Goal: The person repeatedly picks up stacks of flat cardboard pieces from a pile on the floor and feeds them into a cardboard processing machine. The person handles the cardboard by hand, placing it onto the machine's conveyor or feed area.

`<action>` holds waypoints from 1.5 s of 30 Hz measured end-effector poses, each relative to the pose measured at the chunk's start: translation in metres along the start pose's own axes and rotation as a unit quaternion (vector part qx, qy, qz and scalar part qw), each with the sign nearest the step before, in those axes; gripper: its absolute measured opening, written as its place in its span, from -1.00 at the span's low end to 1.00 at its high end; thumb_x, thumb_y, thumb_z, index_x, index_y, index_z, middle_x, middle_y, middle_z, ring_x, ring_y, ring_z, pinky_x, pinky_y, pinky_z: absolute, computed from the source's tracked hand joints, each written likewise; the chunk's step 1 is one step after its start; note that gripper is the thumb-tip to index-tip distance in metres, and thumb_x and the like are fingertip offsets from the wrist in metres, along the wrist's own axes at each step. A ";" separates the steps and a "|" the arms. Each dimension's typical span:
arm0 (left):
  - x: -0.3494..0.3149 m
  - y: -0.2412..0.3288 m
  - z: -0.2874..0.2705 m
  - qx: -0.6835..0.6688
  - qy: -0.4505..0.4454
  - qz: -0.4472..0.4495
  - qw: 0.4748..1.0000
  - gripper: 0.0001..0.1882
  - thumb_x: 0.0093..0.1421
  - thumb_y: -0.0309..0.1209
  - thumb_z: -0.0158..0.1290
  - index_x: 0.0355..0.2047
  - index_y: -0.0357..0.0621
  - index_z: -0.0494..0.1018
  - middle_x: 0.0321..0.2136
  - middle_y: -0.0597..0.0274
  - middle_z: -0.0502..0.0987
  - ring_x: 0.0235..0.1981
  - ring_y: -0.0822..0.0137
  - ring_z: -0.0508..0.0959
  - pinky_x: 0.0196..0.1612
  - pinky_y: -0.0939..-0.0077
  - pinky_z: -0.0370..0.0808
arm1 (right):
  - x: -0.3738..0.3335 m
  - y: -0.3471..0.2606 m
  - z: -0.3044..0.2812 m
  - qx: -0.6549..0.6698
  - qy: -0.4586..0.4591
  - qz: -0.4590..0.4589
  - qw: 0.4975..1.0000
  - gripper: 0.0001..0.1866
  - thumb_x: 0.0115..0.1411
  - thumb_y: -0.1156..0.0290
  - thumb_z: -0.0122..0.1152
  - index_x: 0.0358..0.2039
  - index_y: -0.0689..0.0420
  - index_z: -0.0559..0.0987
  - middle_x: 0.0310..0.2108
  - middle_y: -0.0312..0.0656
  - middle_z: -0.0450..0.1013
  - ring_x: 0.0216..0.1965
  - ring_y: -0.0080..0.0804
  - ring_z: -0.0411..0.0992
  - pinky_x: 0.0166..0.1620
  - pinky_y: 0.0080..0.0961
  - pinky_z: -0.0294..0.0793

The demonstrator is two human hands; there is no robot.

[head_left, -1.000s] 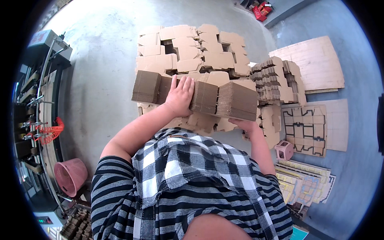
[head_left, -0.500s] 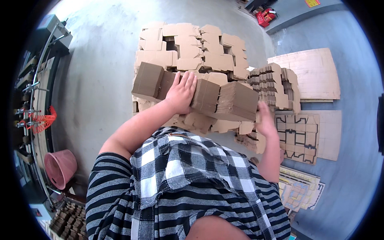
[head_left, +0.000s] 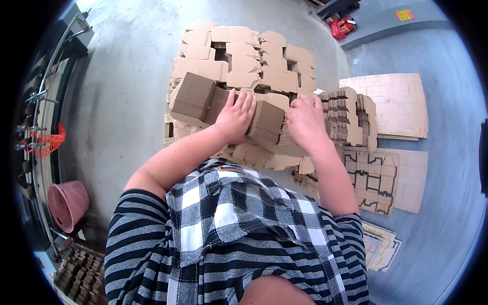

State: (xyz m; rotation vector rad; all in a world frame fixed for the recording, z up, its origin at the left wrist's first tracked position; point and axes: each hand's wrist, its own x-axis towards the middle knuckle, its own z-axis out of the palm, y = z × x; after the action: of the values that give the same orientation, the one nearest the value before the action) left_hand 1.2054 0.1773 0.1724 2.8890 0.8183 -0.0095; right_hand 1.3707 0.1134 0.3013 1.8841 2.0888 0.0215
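Note:
A thick bundle of die-cut cardboard blanks (head_left: 267, 122) lies on edge across the pile in front of me, its left end reaching further away. My left hand (head_left: 237, 119) rests on the recess in its middle, fingers stretched out and side by side. Over the bundle's right block my right hand (head_left: 306, 122) is curled, the fingers bent at its far edge and hiding most of that block. Beneath and behind is a broad pile of flat brown cardboard blanks (head_left: 244, 63) with tabs and cut-outs.
To the right stand more stacked blanks (head_left: 348, 117), a pale board (head_left: 391, 101) and a cutting-die board (head_left: 373, 178). A machine rail with a red coiled hose (head_left: 53, 140) runs along the left, near a pink bucket (head_left: 68, 203). Red equipment (head_left: 342, 27) sits at the far right.
My right hand has come in from beside the bundle's right end and now curls over its right block. My left hand stays on the middle, shifted slightly in view.

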 end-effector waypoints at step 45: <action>-0.004 0.004 -0.002 0.016 -0.008 -0.003 1.000 0.19 -0.14 0.10 0.21 0.31 -0.39 -0.10 0.29 -0.14 0.03 0.35 -0.02 -0.03 0.35 -0.10 -0.26 | 0.039 0.059 -0.014 -0.079 0.090 0.169 0.978 -0.86 -0.03 0.38 0.12 -0.56 0.14 0.59 -0.44 -0.04 0.52 -0.34 -0.05 0.50 -0.23 -0.15 0.49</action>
State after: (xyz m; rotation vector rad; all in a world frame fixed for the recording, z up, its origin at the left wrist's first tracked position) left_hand 1.2043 0.1721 0.1752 2.9115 0.8312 -0.0464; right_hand 1.4212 0.1615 0.3184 2.1802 1.7830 0.4380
